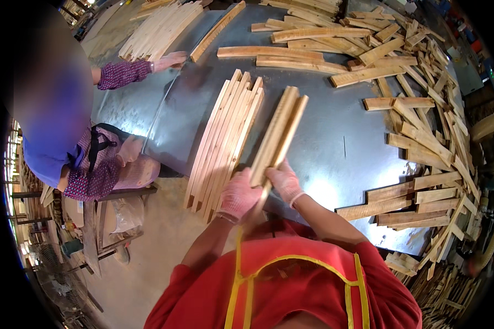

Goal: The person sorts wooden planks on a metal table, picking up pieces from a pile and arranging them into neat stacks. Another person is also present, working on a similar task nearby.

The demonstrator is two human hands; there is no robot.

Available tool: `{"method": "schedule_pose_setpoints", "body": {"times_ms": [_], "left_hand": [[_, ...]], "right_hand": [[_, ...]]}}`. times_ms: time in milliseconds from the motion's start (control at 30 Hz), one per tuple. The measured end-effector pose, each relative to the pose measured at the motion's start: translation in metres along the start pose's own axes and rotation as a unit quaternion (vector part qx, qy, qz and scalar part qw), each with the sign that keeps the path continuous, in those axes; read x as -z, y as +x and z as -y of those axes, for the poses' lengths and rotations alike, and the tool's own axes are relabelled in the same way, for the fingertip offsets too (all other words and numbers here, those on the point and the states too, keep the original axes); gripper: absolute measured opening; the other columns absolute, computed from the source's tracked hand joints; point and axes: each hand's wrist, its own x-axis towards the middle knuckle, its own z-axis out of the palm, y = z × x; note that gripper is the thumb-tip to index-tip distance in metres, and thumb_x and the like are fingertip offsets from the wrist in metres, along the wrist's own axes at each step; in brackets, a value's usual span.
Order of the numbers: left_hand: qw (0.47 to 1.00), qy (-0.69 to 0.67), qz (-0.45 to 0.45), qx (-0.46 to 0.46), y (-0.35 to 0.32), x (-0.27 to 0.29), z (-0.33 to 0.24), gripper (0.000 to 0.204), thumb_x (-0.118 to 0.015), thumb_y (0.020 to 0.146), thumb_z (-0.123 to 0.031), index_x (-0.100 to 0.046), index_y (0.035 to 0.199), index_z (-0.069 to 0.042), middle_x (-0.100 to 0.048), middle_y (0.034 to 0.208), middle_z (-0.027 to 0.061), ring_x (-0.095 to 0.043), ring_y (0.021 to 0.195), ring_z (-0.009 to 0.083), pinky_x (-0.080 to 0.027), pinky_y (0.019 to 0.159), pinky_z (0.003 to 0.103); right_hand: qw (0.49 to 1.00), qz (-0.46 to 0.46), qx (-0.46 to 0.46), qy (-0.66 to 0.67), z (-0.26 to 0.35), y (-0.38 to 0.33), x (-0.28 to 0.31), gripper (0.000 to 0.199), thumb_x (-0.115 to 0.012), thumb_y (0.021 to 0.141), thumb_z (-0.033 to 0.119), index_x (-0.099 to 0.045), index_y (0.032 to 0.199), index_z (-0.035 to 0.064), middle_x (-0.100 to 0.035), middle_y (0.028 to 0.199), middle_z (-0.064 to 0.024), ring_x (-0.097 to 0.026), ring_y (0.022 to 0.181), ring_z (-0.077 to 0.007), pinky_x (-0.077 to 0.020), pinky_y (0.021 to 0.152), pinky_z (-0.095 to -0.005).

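Note:
Two long wooden strips [279, 129] lie side by side in my hands, tilted away from me over the metal table. My left hand [239, 194], in a pale pink glove, is closed around their near part on the left side. My right hand [284, 182], gloved likewise, grips them from the right, slightly farther up. Just left of the held strips, a row of several light wooden strips [225, 142] lies packed together, its near ends jutting past the table edge.
The grey metal table [324, 131] spreads ahead. Loose wooden pieces [417, 131] heap along its right and far sides. At the left, a co-worker's gloved hand [169, 61] reaches beside a single strip [218, 30], near another stack of strips [162, 30]. A standing fan [60, 274] is at lower left.

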Motion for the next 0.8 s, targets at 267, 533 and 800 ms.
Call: {"method": "schedule_pose_setpoints", "body": {"times_ms": [267,533,800], "left_hand": [[0.931,0.291,-0.216,-0.049,-0.005,-0.026,0.053,0.094,-0.073,0.086,-0.059,-0.044,0.157,-0.005,-0.047,0.157,0.0169,-0.041,0.146,0.0376,-0.033,0.121,0.055],[0.952,0.246,-0.175,0.045,-0.005,-0.035,0.034,0.087,-0.076,0.086,-0.039,-0.042,0.158,-0.004,-0.043,0.161,0.0182,-0.037,0.151,0.0367,-0.031,0.125,0.049],[0.948,0.26,-0.141,-0.117,0.019,-0.059,-0.082,0.091,-0.081,0.082,-0.039,-0.045,0.158,-0.004,-0.041,0.164,0.0197,-0.037,0.151,0.0379,-0.032,0.124,0.051]], "right_hand": [[0.961,0.258,0.026,-0.094,0.022,0.046,0.014,0.077,-0.078,0.095,0.037,-0.047,0.155,0.0006,-0.068,0.139,-0.0181,-0.062,0.133,-0.0263,-0.0477,0.112,-0.0349],[0.772,-0.258,0.218,-0.539,0.108,0.003,0.41,0.071,-0.077,0.081,0.031,-0.056,0.145,0.0102,-0.066,0.135,-0.0232,-0.062,0.126,-0.0393,-0.0508,0.106,-0.047],[0.694,-0.227,0.034,-0.683,0.12,-0.042,0.563,0.074,-0.079,0.075,0.038,-0.063,0.144,0.0155,-0.07,0.13,-0.0153,-0.063,0.128,-0.0373,-0.0446,0.115,-0.0455]]}}
